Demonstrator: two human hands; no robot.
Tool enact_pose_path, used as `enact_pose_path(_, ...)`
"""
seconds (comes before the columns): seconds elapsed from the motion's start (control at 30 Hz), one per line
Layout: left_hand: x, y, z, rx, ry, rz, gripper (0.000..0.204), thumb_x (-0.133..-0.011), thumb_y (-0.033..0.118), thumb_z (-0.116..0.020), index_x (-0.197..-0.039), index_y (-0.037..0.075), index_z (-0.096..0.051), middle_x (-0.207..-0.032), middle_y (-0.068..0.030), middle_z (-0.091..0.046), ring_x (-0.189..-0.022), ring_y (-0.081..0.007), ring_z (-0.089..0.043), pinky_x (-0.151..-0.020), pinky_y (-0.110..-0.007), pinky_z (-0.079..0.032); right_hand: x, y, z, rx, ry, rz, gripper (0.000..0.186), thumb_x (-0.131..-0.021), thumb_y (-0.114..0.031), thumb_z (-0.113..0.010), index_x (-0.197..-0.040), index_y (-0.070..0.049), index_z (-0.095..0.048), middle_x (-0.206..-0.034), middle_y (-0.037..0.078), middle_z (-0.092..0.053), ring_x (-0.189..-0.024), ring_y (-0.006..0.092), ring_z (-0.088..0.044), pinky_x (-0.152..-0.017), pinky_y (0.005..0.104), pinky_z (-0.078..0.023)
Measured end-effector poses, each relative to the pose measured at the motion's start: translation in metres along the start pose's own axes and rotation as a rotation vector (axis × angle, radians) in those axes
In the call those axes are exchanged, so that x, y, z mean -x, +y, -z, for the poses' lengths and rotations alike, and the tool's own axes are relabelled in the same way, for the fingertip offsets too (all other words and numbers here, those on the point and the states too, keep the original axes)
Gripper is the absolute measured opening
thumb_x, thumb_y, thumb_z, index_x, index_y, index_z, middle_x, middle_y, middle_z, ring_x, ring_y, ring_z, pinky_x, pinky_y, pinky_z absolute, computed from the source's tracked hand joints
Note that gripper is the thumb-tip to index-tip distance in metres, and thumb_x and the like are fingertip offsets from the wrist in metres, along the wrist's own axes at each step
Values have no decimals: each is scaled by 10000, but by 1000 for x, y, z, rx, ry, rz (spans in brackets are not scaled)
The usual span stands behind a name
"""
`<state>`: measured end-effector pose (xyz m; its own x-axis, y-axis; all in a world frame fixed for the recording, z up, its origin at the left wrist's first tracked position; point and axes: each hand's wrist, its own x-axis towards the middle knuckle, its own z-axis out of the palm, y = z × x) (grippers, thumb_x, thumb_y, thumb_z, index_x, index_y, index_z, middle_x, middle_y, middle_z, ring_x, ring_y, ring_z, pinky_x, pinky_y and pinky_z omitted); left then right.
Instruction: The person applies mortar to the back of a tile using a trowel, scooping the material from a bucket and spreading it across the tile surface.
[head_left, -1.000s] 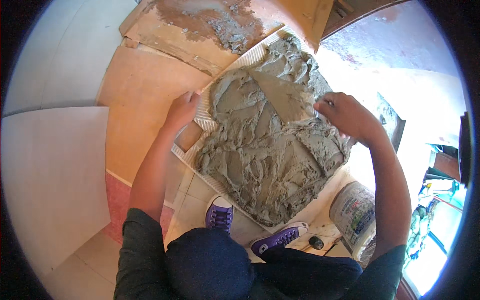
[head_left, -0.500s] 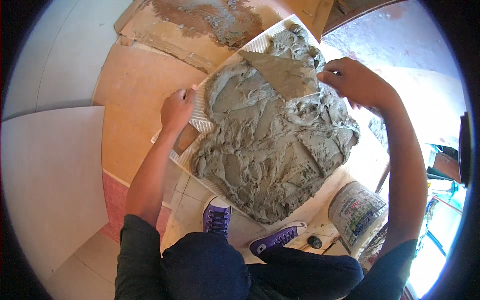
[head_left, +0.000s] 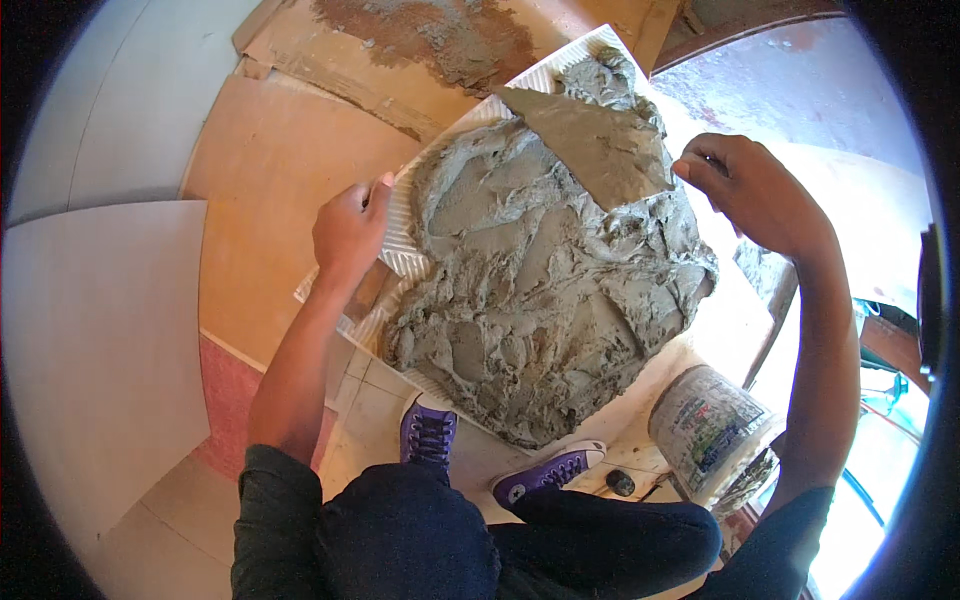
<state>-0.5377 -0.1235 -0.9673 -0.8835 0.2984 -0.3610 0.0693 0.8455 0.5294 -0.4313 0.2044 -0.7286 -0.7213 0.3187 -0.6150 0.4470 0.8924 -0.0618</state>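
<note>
A ribbed, pale tile (head_left: pixel 405 235) lies tilted across the middle, back face up, thickly covered with wet grey mortar (head_left: pixel 540 290). My left hand (head_left: pixel 350 230) is closed on the tile's left edge, thumb up. On the right, my right hand (head_left: pixel 750 190) has its fingers curled round the handle of a pointed trowel, which the hand itself hides. The mortar-smeared trowel blade (head_left: pixel 595 145) lies over the upper part of the mortar, its tip toward the tile's upper left edge.
A stained plastic bucket (head_left: pixel 710 430) stands at the lower right, by my purple shoes (head_left: pixel 430 435). A small dark round object (head_left: pixel 620 483) lies beside it. Brown boards (head_left: pixel 290 180) and a large pale panel (head_left: pixel 105 350) lie at left; mortar-stained cardboard (head_left: pixel 400 60) is at the far side.
My right hand and the trowel have moved slightly right across the mortar. My left hand stays at the tile's edge.
</note>
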Motion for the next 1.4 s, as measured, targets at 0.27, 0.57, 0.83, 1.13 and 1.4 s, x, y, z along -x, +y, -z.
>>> enact_pose_path(0.27,4,-1,5,53,38,-45,594,-979,527,-539,-700,4,-579,-640,-210,-571,-602,-400,-561,-591,-486,-429,-63,10,-32,140,164,275,406,-1034,-343,-517,-991,38,-653,-819,210,-655,-748,358,-642,-730,455,-506)
enact_pose_path(0.57,6,-3,-1,110,83,-93,585,-978,490,-582,-666,-4,-550,-582,-197,-520,-517,-350,-482,-538,-448,-396,-167,-56,-9,40,397,-201,428,-970,-382,-552,-1043,2,-726,-1067,258,-717,-1015,419,-695,-891,502,-547)
enact_pose_path(0.83,5,-7,4,158,54,-52,587,-982,502,-572,-689,-6,-578,-572,-160,-504,-515,-286,-466,-548,-429,-398,-52,-50,-10,-45,942,207,375,-975,-365,-592,-1168,-51,-653,-1014,177,-711,-923,374,-693,-800,426,-535)
enact_pose_path(1.13,7,-2,3,170,70,-67,571,-974,488,-581,-679,0,-555,-573,-162,-498,-517,-296,-469,-545,-434,-392,-12,-19,-73,83,59,165,186,-901,-177,-644,-963,-5,-611,-776,199,-666,-781,412,-666,-764,514,-517)
enact_pose_path(1.4,9,1,11,112,61,-51,568,-968,489,-590,-681,-1,-579,-566,-169,-508,-505,-314,-465,-535,-436,-386,-29,-42,-75,268,-64,91,144,-882,-100,-621,-970,13,-608,-829,202,-704,-797,382,-709,-743,479,-562)
